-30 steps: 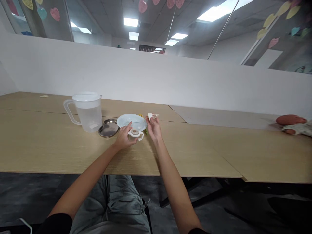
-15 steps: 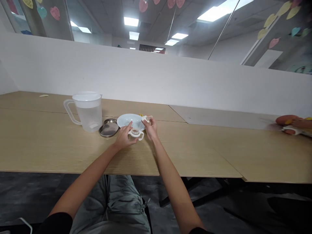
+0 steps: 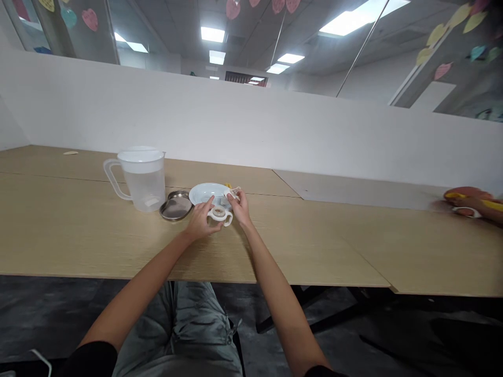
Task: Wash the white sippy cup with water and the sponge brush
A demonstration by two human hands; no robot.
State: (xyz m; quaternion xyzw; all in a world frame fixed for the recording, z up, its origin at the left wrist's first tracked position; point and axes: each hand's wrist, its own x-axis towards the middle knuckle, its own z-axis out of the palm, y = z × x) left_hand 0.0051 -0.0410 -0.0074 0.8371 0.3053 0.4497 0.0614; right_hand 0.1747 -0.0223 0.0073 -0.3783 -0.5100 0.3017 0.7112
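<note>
tabletop [image 3: 78,241] under a two-handled cup [image 3: 219,213] gripped in the left hand [image 3: 201,222]

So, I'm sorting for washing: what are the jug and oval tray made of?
The handled jug looks like translucent plastic: its cloudy wall lets light through. The oval tray looks like metal, probably stainless steel, from its grey sheen.

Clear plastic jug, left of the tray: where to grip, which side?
Grip the loop handle of the clear plastic jug from the left. The jug stands upright, handle sticking out leftward, open for fingers; the steel tray sits close on its right, crowding that side.
</note>
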